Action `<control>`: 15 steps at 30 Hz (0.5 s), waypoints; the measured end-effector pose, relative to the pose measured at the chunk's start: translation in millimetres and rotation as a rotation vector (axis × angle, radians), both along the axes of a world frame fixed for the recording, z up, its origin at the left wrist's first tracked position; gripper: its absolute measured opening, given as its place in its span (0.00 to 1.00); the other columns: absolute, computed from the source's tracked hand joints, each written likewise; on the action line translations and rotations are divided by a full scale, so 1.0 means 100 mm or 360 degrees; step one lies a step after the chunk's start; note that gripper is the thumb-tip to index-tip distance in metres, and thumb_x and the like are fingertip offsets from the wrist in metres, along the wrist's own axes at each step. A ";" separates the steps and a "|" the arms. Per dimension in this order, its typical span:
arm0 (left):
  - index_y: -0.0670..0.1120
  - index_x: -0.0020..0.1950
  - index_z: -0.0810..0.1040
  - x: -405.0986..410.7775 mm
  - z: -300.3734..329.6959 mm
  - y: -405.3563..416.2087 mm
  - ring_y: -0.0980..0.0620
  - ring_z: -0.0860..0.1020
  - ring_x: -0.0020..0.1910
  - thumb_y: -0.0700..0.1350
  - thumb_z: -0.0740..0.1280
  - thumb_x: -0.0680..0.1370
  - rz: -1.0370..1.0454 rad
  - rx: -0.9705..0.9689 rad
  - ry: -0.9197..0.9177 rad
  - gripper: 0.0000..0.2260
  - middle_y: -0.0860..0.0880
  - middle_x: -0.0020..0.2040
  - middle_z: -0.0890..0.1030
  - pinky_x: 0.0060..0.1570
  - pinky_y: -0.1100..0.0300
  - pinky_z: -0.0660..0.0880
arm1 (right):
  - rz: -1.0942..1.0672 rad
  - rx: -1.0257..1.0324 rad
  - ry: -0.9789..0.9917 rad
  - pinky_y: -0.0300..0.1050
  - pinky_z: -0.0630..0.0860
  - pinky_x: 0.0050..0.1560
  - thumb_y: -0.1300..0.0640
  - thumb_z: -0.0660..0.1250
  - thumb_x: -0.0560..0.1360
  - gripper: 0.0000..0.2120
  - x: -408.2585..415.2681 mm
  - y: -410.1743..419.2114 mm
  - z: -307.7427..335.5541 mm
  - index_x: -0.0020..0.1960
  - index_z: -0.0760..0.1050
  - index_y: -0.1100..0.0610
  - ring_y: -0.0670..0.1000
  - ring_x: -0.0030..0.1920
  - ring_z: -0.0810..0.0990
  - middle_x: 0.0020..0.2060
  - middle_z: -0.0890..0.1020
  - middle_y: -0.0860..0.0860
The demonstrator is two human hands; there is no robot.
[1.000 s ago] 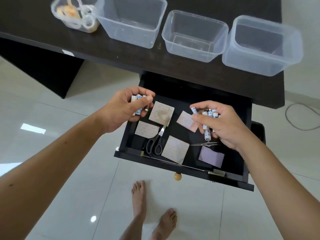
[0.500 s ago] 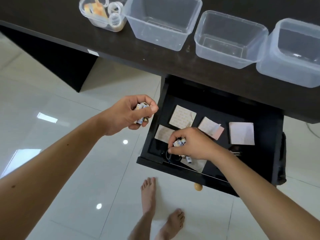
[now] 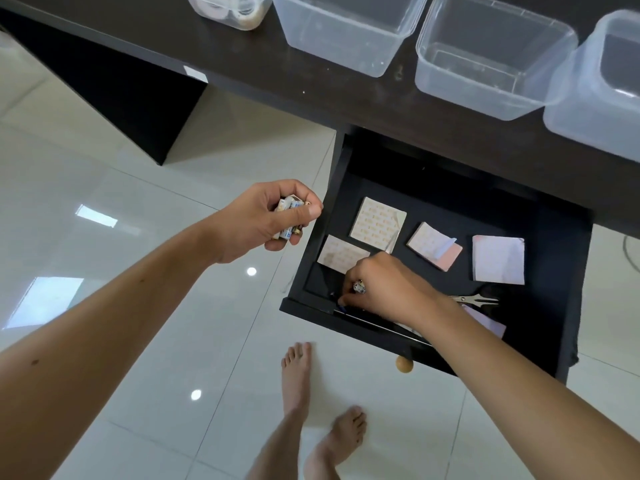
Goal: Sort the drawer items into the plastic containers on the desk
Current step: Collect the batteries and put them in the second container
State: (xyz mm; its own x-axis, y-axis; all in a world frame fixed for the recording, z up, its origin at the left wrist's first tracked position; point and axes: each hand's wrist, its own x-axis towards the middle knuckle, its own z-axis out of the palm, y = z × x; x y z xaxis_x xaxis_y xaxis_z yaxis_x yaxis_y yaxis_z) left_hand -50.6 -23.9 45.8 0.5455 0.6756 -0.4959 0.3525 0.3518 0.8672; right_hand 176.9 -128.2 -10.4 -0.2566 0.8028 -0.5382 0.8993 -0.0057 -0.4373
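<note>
The black drawer (image 3: 540, 327) stands pulled out under the dark desk (image 3: 311, 77). My left hand (image 3: 263, 223) hovers left of the drawer, shut on a bundle of small batteries (image 3: 289, 216). My right hand (image 3: 384, 289) is down in the drawer's front left corner, fingers closed around more batteries (image 3: 359, 287) and touching something dark at the front wall. Sticky note pads (image 3: 377, 221) (image 3: 434, 244) (image 3: 498, 259) lie on the drawer floor. Metal tweezers (image 3: 476, 299) show behind my right wrist. The scissors are hidden under my hand.
Clear plastic containers line the desk edge: one with tape rolls (image 3: 228, 8) at left, then three empty ones (image 3: 346, 32) (image 3: 485, 64) (image 3: 599, 91). A round wooden knob (image 3: 404, 364) sticks out of the drawer front. Bare feet (image 3: 298, 375) stand on the white tiled floor.
My right hand went from above the drawer's right side down into its front left corner, still gripping batteries. The view shifted left and nearer. My left hand kept its batteries.
</note>
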 end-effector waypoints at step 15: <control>0.48 0.52 0.81 0.03 -0.13 -0.15 0.52 0.76 0.36 0.48 0.71 0.81 0.0029 -0.0014 -0.0057 0.04 0.51 0.37 0.79 0.31 0.62 0.70 | -0.0053 0.0093 0.0161 0.49 0.81 0.51 0.48 0.79 0.74 0.11 0.00 -0.08 -0.07 0.54 0.84 0.44 0.51 0.52 0.83 0.50 0.85 0.46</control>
State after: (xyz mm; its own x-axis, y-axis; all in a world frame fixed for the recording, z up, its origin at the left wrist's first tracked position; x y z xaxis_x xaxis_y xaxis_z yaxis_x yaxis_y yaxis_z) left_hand -47.8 -38.9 33.2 0.5504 0.6814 -0.4823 0.3149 0.3656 0.8759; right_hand 176.5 -136.3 -17.2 -0.2801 0.8410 -0.4629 0.8502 -0.0066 -0.5264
